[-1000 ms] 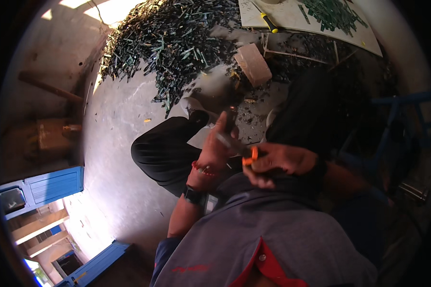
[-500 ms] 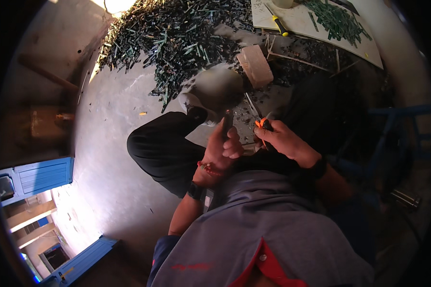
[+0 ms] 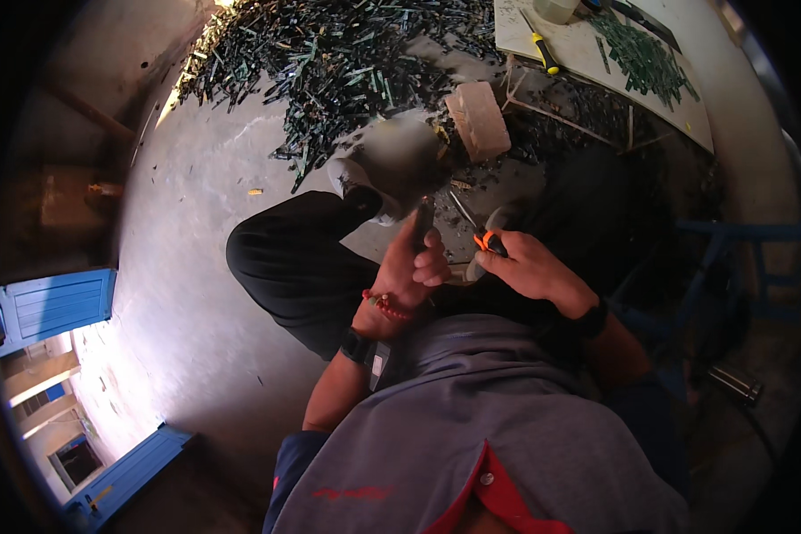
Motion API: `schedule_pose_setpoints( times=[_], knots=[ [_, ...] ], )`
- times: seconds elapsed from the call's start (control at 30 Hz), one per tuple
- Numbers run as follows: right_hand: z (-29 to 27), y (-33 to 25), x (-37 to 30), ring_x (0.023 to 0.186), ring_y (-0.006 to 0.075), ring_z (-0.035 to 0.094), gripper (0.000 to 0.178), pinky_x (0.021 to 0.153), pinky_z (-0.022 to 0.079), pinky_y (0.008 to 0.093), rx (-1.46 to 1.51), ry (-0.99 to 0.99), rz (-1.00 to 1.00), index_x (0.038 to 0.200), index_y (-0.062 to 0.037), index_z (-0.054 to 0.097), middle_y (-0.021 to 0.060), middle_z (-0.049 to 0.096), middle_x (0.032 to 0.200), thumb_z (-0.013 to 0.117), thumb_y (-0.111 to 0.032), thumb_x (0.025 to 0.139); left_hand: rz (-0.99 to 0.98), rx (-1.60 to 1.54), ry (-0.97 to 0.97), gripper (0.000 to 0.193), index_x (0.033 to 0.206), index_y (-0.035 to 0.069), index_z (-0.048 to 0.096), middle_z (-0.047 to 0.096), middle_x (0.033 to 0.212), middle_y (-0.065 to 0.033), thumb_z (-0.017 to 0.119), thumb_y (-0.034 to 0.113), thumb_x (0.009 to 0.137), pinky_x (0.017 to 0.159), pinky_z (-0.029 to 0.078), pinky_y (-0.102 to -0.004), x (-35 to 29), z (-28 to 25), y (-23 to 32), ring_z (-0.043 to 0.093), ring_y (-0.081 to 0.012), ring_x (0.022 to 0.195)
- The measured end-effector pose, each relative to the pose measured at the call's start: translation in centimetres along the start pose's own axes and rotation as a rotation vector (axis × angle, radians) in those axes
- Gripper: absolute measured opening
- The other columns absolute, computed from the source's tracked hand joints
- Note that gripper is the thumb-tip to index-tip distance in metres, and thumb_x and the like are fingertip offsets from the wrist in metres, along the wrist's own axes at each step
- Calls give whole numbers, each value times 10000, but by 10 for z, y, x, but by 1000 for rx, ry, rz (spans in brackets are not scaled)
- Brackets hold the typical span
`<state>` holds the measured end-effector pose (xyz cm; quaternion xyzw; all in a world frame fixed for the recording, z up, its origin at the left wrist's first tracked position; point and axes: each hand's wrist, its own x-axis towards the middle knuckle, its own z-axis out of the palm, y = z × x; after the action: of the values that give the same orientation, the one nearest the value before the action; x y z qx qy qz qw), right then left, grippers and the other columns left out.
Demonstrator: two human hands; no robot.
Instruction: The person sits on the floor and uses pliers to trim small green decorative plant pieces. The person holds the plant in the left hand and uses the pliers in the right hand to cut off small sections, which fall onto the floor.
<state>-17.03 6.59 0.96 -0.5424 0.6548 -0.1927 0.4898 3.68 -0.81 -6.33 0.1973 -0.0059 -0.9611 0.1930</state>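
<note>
Head view: firm grips, tip kept free
Left hand point(image 3: 409, 271) clasps dark piece point(image 3: 424, 218), apparently steadying it; right hand point(image 3: 539, 267) grips orange-handled tool point(image 3: 488, 242).

Glare left, deep shadow right

I see on my feed a grey floor point(image 3: 182, 236) carrying a broad heap of dark strips point(image 3: 338, 76), with a pale pinkish block point(image 3: 481, 123) just beside it and a small yellow scrap point(image 3: 255, 191) lying apart. On the white-topped table point(image 3: 572, 44), I make out a yellow-and-black screwdriver point(image 3: 545, 54), a green strip pile point(image 3: 645, 62) and a translucent container point(image 3: 556, 10).
</note>
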Motion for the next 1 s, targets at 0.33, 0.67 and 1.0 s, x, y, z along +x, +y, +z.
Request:
schedule_pose_setpoints(
  times=[0.33,0.67,1.0],
  knots=[
    [2,-12,0,836,440,611,333,718,471,478,-244,-47,79,941,33,568,244,623,812,587,-298,908,10,78,150,487,793,115,539,326,505,57,365,511,1017,411,240,-252,2,1,-2,252,-84,385],
    [0,-9,1,864,419,618,327,764,485,478,-514,-33,56,967,31,564,228,636,882,580,-292,914,38,198,275,491,782,126,522,289,512,70,394,546,1001,406,200,-242,3,5,-6,222,-74,402],
    [9,0,-2,813,370,638,256,742,502,458,-631,195,-105,936,15,567,194,635,856,649,-218,869,125,355,403,491,774,119,500,274,506,64,376,532,1010,408,193,-246,4,16,-9,229,-80,405]
  ],
)
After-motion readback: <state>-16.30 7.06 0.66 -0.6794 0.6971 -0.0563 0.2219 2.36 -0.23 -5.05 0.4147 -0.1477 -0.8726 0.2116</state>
